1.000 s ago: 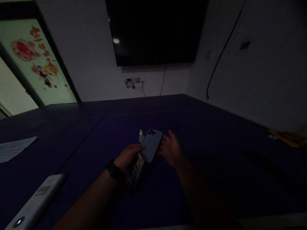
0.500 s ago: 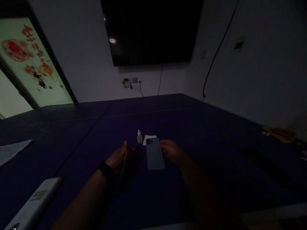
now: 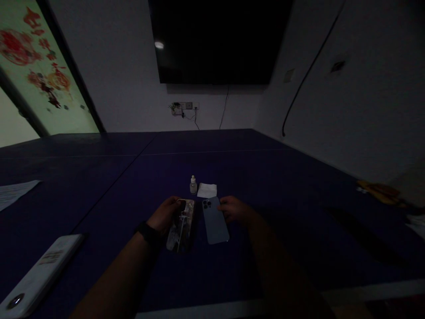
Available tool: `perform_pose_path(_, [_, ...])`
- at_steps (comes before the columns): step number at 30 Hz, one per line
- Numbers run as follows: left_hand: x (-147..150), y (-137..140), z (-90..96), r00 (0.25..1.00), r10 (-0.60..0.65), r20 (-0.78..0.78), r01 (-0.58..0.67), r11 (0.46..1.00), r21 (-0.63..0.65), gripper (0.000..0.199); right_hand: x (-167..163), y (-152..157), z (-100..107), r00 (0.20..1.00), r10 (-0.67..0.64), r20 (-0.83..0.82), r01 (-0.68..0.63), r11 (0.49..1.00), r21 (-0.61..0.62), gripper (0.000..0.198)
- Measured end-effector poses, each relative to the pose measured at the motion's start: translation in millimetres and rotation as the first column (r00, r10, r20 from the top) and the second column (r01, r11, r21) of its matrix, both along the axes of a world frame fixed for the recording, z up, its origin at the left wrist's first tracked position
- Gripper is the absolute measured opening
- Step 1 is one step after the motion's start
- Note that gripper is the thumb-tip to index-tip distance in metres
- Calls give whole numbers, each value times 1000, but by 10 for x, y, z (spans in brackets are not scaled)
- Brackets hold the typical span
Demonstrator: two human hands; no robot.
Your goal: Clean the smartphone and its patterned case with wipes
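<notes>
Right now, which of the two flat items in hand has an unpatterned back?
The blue-grey phone in the right hand; the left hand's phone case is patterned.

Two hands, a left hand (image 3: 165,215) and a right hand (image 3: 233,209); one phone (image 3: 215,223), one phone case (image 3: 182,230).
Counted out from the phone: one dropper bottle (image 3: 193,186) and one small white sheet (image 3: 207,190) just beyond it; one dark wristband (image 3: 147,233) left of it; farther left, one long white object (image 3: 43,270), one paper (image 3: 15,193).
</notes>
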State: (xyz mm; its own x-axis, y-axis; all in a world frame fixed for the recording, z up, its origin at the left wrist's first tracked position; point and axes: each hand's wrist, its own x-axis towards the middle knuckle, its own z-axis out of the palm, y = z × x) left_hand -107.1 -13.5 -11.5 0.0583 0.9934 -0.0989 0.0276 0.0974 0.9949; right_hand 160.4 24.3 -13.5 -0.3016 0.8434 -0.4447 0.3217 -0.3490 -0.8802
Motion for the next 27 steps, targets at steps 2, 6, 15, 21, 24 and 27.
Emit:
perform_pose_path(2, [16,28,-58,992,44,-122,-37,997,65,37,9,10,-4,999,7,32,-7,1000,-1,28])
perform_pose_path(6, [49,45,-81,894,152,-422,-74,978,196,25,21,45,-40,994,7,109,-7,1000,-7,31])
perform_pose_path(15, [75,128,-46,482,164,-861,-50,986,160,28,37,137,-164,955,-27,295,26,1000,6,30])
perform_pose_path(21, [70,137,-13,323,144,-935,-34,990,140,31,53,122,-162,929,-39,367,26,999,41,30])
perform_pose_path(24, [70,131,0,294,137,-946,-22,990,137,30,37,103,-157,918,-60,391,31,996,80,31])
perform_pose_path(27, [74,121,10,286,136,-949,-13,990,138,30,24,80,-141,896,-105,431,41,987,154,29])
